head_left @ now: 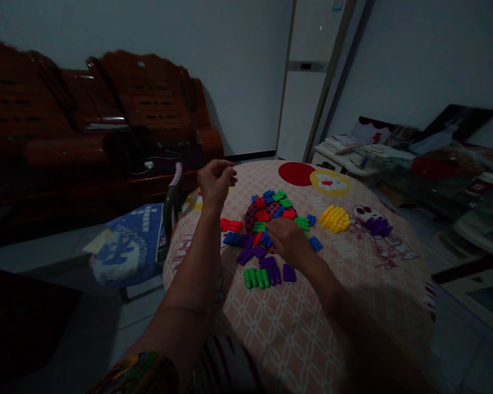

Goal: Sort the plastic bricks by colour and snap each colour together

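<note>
My left hand (216, 183) is raised over the left side of the round table, its fingers curled in toward the thumb; whatever they might hold does not show. Lower and to the right, my right hand (287, 238) reaches down among small plastic toy pieces, fingertips pinched and pointing left. Its fingertips are close to a blue piece (265, 238), and I cannot make out what is between them. Around it lie red pieces (231, 225), green pieces (256, 278) and purple pieces (273, 273). Several pieces lie on a dark dotted round patch (250, 214).
A patterned cloth (254, 323) covers the table. Yellow pieces (334, 219) are grouped to the right, with a purple heap (378, 226) beyond. A chair with a blue cover (131, 241) stands at left, near a wooden sofa (148, 93). A cluttered glass table (427, 175) is at right.
</note>
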{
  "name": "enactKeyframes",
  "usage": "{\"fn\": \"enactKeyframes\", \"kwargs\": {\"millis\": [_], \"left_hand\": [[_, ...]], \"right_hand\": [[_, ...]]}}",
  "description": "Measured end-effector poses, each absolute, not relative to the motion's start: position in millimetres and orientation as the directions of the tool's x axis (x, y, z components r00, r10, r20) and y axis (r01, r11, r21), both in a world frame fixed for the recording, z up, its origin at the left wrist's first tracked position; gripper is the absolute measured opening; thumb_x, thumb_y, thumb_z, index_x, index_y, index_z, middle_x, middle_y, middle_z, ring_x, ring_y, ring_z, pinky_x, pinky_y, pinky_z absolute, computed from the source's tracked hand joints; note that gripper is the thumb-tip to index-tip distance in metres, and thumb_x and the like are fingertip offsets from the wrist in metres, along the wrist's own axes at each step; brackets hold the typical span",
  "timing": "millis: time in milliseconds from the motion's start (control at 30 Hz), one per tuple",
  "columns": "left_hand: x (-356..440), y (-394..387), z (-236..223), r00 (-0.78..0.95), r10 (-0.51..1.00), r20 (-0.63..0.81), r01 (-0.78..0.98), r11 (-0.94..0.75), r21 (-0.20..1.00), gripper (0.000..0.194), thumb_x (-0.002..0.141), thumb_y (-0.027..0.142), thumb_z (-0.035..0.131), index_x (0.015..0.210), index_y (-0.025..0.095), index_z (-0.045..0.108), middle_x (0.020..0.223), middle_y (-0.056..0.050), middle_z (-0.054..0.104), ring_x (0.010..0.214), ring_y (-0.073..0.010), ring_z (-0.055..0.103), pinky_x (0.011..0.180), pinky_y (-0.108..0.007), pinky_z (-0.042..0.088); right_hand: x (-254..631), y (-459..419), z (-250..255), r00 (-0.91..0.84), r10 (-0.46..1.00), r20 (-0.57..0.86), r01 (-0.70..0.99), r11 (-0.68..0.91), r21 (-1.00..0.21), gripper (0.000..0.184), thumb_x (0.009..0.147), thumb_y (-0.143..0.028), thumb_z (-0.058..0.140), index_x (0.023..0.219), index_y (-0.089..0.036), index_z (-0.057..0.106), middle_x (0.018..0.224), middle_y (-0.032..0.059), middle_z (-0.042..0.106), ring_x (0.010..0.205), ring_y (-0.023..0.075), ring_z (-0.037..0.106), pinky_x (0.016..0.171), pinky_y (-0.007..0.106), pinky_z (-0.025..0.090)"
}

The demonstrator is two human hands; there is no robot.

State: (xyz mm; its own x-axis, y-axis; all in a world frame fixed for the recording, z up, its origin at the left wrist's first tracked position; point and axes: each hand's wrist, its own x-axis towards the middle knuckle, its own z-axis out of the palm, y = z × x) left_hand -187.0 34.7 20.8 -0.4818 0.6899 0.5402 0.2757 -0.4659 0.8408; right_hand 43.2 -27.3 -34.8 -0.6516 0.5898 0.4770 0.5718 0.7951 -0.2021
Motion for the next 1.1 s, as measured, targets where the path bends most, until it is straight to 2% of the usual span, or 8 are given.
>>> {"fn": "enactKeyframes", "kwargs": {"millis": [200,433,567,633,733,867,933,1100], "left_hand": [[-183.6,17.0,44.7,-0.54,0.606,0.584,0.237,-0.556,0.797,0.012,0.076,0.021,0.06,0.086,0.016,0.065,0.065,0.002,0.066,0.048,-0.0073,0.06,0.046,-0.015,0.048],[-175.4,14.8,49.6,-0.558,0.556,0.616,0.209,-0.624,0.753,0.014,0.07,0.016,0.063,0.082,0.012,0.069,0.062,0.002,0.066,0.046,-0.0075,0.059,0.043,-0.017,0.048],[-166.4,11.1,55.7,-0.558,0.53,0.638,0.268,-0.613,0.743,0.014,0.068,0.017,0.063,0.079,0.013,0.069,0.062,0.002,0.066,0.045,-0.0068,0.058,0.044,-0.017,0.048],[-162.2,8.4,57.6,-0.553,0.531,0.642,0.291,-0.599,0.746,0.013,0.068,0.017,0.062,0.078,0.013,0.07,0.063,0.002,0.066,0.045,-0.0065,0.057,0.045,-0.017,0.049],[-157.6,9.7,54.0,-0.545,0.552,0.631,0.295,-0.578,0.761,0.014,0.069,0.018,0.062,0.079,0.013,0.071,0.065,0.001,0.067,0.047,-0.0068,0.058,0.045,-0.017,0.049],[-151.7,23.0,36.4,-0.493,0.648,0.581,0.251,-0.534,0.807,0.017,0.068,0.02,0.064,0.082,0.014,0.071,0.062,0.002,0.067,0.047,-0.0086,0.059,0.044,-0.018,0.05],[-147.3,29.6,26.1,-0.444,0.705,0.553,0.249,-0.496,0.832,0.018,0.068,0.021,0.065,0.084,0.014,0.072,0.063,0.001,0.068,0.048,-0.01,0.061,0.045,-0.019,0.051],[-138.6,35.3,9.1,-0.368,0.739,0.565,0.295,-0.483,0.824,0.014,0.074,0.021,0.066,0.085,0.016,0.072,0.068,-0.001,0.07,0.051,-0.0109,0.062,0.047,-0.02,0.051]], "right_hand": [[-21.6,-36.3,-63.6,-0.804,0.535,0.261,0.536,0.841,-0.073,0.033,0.091,-0.006,0.048,0.121,-0.013,0.062,0.113,0.0145,0.065,0.113,0.0264,0.05,0.112,0.051,0.028],[-17.6,-34.2,-60.8,-0.787,0.56,0.259,0.547,0.827,-0.126,0.02,0.088,-0.018,0.061,0.108,-0.017,0.066,0.101,0.0095,0.063,0.099,0.0233,0.052,0.089,0.036,0.042],[4.5,-25.6,-47.3,-0.739,0.598,0.308,0.534,0.8,-0.273,0.008,0.085,-0.021,0.067,0.091,-0.018,0.07,0.092,0.0057,0.066,0.093,0.0204,0.057,0.086,0.032,0.043],[32.3,-14.3,-36.0,-0.611,0.683,0.4,0.543,0.73,-0.415,0.006,0.084,-0.022,0.067,0.088,-0.019,0.071,0.089,0.0039,0.068,0.089,0.0182,0.06,0.084,0.03,0.044],[97.8,8.8,-23.3,-0.147,0.822,0.549,0.551,0.53,-0.645,0.009,0.083,-0.023,0.065,0.085,-0.018,0.072,0.087,0.003,0.07,0.08,0.0162,0.063,0.077,0.028,0.046],[199.8,32.8,-31.9,0.459,0.696,0.553,0.591,0.225,-0.774,0.018,0.077,-0.027,0.062,0.085,-0.015,0.072,0.082,0.0052,0.072,0.073,0.0181,0.063,0.07,0.029,0.048],[239.5,36.7,-44.4,0.59,0.582,0.56,0.629,0.104,-0.77,0.018,0.075,-0.026,0.061,0.083,-0.014,0.072,0.082,0.0062,0.072,0.072,0.0193,0.062,0.071,0.031,0.049],[275.9,33.2,-67.3,0.562,0.554,0.614,0.761,-0.056,-0.646,0.014,0.074,-0.024,0.061,0.078,-0.015,0.071,0.082,0.0092,0.071,0.079,0.0213,0.062,0.08,0.034,0.047]]}}
